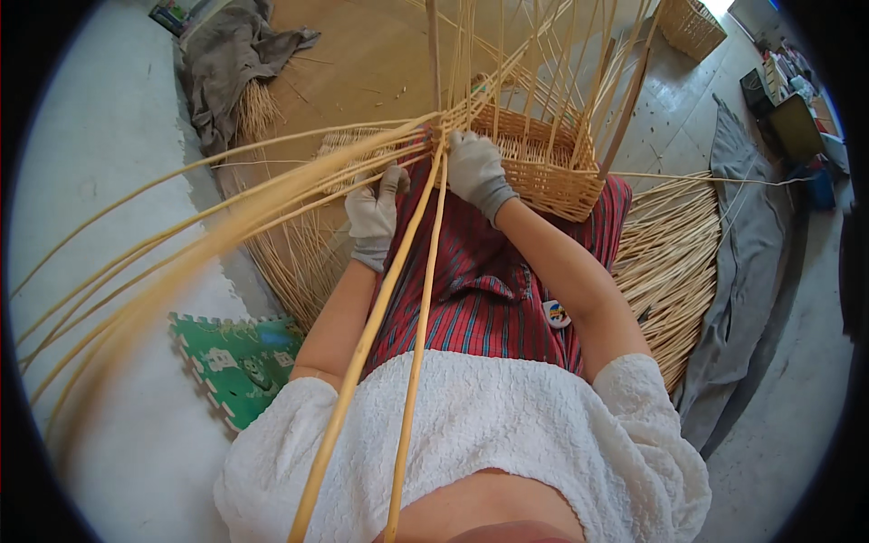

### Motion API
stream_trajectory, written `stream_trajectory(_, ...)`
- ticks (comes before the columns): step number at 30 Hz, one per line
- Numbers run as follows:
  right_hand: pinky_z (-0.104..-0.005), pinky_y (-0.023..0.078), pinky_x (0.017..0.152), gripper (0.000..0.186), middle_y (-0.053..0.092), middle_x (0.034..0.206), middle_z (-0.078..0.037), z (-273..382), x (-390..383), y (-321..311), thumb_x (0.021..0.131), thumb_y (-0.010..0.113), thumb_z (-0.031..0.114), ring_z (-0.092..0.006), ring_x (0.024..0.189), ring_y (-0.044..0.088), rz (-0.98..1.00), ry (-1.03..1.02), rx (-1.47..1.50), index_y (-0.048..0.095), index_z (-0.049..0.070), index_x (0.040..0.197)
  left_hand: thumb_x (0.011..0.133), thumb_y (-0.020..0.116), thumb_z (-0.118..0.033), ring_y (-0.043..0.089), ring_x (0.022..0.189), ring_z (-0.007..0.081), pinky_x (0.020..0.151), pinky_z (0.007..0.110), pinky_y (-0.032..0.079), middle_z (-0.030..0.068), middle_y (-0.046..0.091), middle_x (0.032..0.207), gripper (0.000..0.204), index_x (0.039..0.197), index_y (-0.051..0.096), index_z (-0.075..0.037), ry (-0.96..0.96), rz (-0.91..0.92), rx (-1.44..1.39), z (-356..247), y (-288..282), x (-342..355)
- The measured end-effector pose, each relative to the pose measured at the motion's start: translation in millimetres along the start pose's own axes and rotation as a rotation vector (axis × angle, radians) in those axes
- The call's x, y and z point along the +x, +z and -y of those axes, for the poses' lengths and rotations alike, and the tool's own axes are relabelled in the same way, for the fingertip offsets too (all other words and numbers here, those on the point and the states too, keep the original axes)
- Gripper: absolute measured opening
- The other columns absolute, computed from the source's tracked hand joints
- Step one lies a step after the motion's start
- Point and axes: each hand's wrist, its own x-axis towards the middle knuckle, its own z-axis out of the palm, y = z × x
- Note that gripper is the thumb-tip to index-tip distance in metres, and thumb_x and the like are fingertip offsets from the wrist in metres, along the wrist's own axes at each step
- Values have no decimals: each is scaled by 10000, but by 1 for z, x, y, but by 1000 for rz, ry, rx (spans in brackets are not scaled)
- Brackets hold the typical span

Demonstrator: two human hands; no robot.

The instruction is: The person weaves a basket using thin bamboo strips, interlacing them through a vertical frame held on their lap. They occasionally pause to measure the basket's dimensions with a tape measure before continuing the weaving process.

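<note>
A partly woven wicker basket rests on my lap, with long upright stakes rising from its rim. My right hand, in a grey-white work glove, is closed with its fingertips on the willow rods at the basket's left corner. My left hand, gloved likewise, is closed at the lowest of the rods fanning out to the left; its fingertips are partly hidden there. These long willow rods bend far left, the nearest ones blurred. Two thicker rods run from the corner down toward my chest.
To my right lies a large bundle of rods beside a grey cloth. More rods and a green foam mat lie at left. Another grey cloth is far left; a finished-looking basket stands far right.
</note>
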Motion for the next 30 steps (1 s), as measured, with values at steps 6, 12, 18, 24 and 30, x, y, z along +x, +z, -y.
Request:
stream_trajectory(6, -433, 554, 645, 264, 668, 972, -146, 0, 13, 30, 925, 590, 191, -298, 907, 700, -10, 6, 172, 642, -44, 1035, 1007, 660, -131, 629, 643, 128, 625, 272, 543, 50, 671, 732, 199, 895, 681, 32, -16, -10, -68, -9, 9, 29)
stream_trajectory(12, -435, 562, 640, 211, 679, 931, -126, -1, 8, 47, 919, 588, 195, -294, 844, 713, -120, 49, 190, 706, 23, 956, 1001, 680, -168, 655, 719, 140, 640, 297, 534, 69, 711, 810, 185, 962, 719, 9, 27, 173, 320, -20, 2, -16)
stream_trajectory(18, -429, 585, 705, 205, 669, 921, -102, 8, -30, 22, 894, 620, 240, -288, 870, 710, -153, 116, 335, 731, 79, 954, 974, 701, -110, 695, 931, 156, 842, 272, 572, 118, 734, 1082, 313, 1230, 645, 62, -104, 247, 194, 8, -11, -34)
stream_trajectory(24, -476, 535, 810, 306, 677, 864, -137, 68, -92, -69, 826, 714, 378, -324, 855, 678, -343, -870, 1098, 723, 112, 979, 944, 692, -30, 686, 1052, 181, 958, 287, 550, 137, 708, 1198, 398, 1321, 608, 68, -608, 447, -292, -20, -38, -10)
stream_trajectory(30, -458, 548, 722, 386, 679, 724, -114, 62, -117, -53, 868, 686, 462, -321, 730, 690, -222, -722, 888, 669, 95, 749, 1010, 587, -50, 640, 812, 107, 820, 296, 577, 25, 654, 883, 504, 1481, 421, 17, 482, 443, 152, -107, 51, -4)
